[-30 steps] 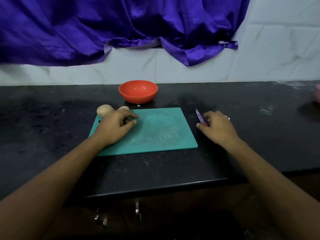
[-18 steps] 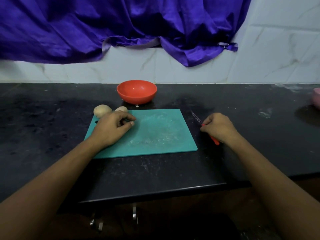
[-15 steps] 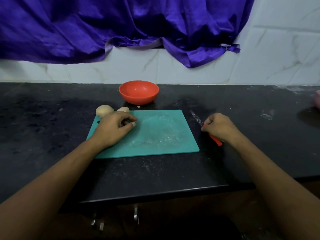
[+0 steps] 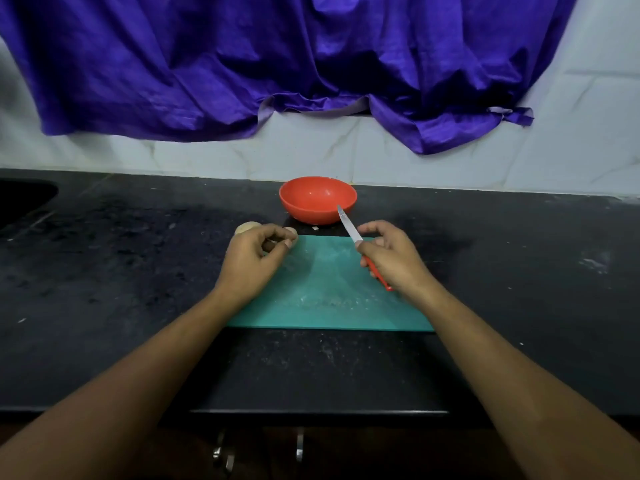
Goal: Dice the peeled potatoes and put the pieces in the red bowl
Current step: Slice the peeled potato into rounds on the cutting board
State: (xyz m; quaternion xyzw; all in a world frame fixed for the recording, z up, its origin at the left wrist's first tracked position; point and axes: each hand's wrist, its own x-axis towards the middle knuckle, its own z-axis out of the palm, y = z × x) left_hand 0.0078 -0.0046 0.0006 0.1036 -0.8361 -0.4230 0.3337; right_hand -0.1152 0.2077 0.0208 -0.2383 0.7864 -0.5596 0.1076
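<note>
Swinging in from the right side of the counter (image 4: 138, 271), the right grip (image 4: 391, 258) now hangs over the one teal cutting board (image 4: 329, 292). Its fingers wrap the red handle of the single knife (image 4: 348, 226), blade aimed far, towards the bowl. The left grip (image 4: 249, 265) hasn't budged: it sits curled at the board's far-left corner, and I cannot tell whether it holds anything. Two peeled potatoes (image 4: 246, 227) (image 4: 291, 232) sit just beyond it, one past the knuckles, one at the fingertips. Farther back stands one red bowl (image 4: 317, 200).
</note>
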